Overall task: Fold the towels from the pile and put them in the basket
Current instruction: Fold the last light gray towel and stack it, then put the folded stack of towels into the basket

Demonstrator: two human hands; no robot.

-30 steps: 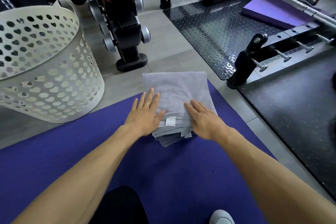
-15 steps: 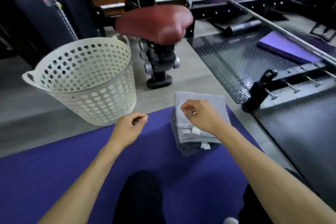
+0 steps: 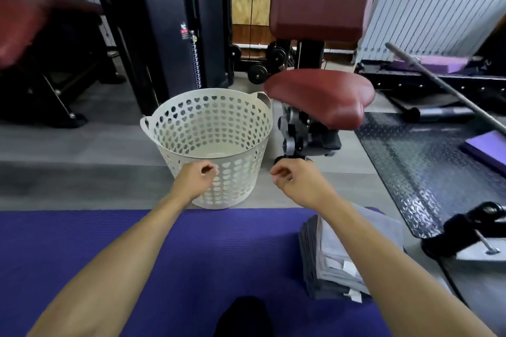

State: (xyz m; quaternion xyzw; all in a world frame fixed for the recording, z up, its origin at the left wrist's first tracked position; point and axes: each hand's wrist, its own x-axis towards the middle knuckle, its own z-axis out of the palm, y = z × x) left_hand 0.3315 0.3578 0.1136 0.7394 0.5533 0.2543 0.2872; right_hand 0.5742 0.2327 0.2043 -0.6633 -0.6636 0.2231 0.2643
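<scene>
Showing blank white tags [image 3: 348, 265], folded towels [image 3: 328, 260].

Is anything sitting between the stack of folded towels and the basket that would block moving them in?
Nothing visible does. Bare purple mat and floor separate the folded towels from the white basket, whose top is open. Both hands, left hand and right hand, hover empty near it.

Gym: weight-stack machine [image 3: 191, 22] behind maroon padded seat [image 3: 320, 96]; barbell [image 3: 443, 85] and steel tread plate [image 3: 427, 161] right of seat
</scene>
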